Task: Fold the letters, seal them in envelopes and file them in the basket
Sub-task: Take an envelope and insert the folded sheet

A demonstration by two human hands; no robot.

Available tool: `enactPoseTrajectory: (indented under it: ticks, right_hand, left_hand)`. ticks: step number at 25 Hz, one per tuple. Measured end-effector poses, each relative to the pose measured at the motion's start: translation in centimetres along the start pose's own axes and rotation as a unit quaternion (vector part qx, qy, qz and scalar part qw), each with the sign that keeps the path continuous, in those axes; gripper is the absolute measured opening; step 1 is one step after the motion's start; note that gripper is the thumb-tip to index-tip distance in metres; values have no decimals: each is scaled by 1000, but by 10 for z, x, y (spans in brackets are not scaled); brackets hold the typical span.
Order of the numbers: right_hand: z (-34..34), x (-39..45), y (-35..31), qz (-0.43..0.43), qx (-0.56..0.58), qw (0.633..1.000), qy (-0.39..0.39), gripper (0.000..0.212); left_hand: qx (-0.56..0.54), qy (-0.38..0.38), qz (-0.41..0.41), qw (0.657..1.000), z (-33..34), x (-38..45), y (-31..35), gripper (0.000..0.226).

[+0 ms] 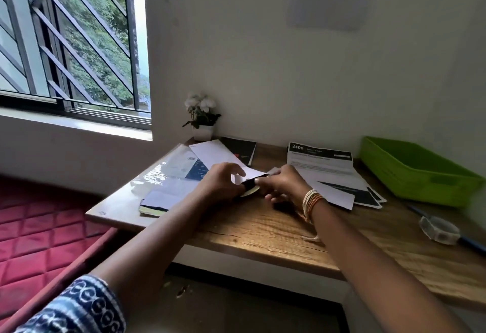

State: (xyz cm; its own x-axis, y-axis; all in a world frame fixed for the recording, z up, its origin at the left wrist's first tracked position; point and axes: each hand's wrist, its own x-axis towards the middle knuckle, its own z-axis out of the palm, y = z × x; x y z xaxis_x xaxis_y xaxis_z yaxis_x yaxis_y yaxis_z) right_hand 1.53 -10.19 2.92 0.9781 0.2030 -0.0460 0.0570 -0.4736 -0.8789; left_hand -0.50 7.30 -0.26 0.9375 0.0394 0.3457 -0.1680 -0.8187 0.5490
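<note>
My left hand and my right hand meet over the middle of the wooden desk, both pinching a folded letter that is white with a dark printed band. A white envelope lies just behind the hands. A pile of printed letters is spread to the right of my right hand. The green basket stands at the far right of the desk, and I see nothing inside it. On the left lies a plastic packet of envelopes.
A small potted plant with white flowers stands in the back corner beside a black booklet. A tape roll and a blue pen lie at the right front. A red padded seat is left of the desk, under a barred window.
</note>
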Motion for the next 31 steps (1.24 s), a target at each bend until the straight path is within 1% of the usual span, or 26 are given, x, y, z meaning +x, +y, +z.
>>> enactPoseTrajectory:
  ticks: [1,3,4,6,7,9,12,15,16,17,19,20,22,23,25,27,28,29,31]
  right_hand:
    - [-8,5,2,-41,-80,996,27,27]
    - [-29,15,5,-101,-231,965,77,30]
    - [-41,22,9,-108,-284,948,90,35]
    - [-63,37,19,-62,-358,928,77,53]
    - [-72,42,24,-23,-371,927,54,59]
    - [-84,45,31,30,-369,929,19,58]
    - [-90,58,41,40,-331,943,18,73]
    - [-89,63,46,24,-279,960,4,112]
    - [-88,62,46,25,-268,963,4,116]
    - [-88,60,45,28,-262,965,6,114]
    - [-88,62,46,36,-261,965,8,98]
    - [-87,63,47,33,-266,963,8,89]
    - [-84,62,44,25,-269,963,21,62]
    - [-83,60,42,25,-259,965,25,53]
    - [-80,56,42,34,-228,973,21,49]
    - [-78,50,42,21,-207,978,15,50]
    - [-77,46,41,9,-189,982,7,47]
    - [-77,42,40,-6,-157,988,-3,44]
    - [-78,36,37,-24,-68,997,-16,44]
  left_hand:
    - [4,14,13,1000,0,-1,0,22]
    - [29,28,31,999,0,-2,3,12]
    - [45,29,35,998,0,-2,5,9]
    - [64,33,41,997,1,-2,9,7]
    - [66,35,43,996,2,0,10,6]
    - [71,30,41,996,3,6,11,4]
    - [94,9,35,995,6,21,13,3]
    - [86,21,31,996,13,32,9,4]
    - [82,28,34,996,15,33,8,4]
    - [78,33,40,996,17,33,6,4]
    - [68,41,57,995,18,31,4,6]
    - [62,47,65,995,18,30,4,8]
    - [42,66,84,993,18,29,1,14]
    - [37,73,95,992,17,28,0,18]
    - [52,65,105,991,17,27,1,20]
    - [81,46,99,991,16,28,5,18]
    - [99,38,92,990,16,28,7,21]
    - [121,30,85,989,16,29,8,25]
    - [158,21,75,984,17,31,9,29]
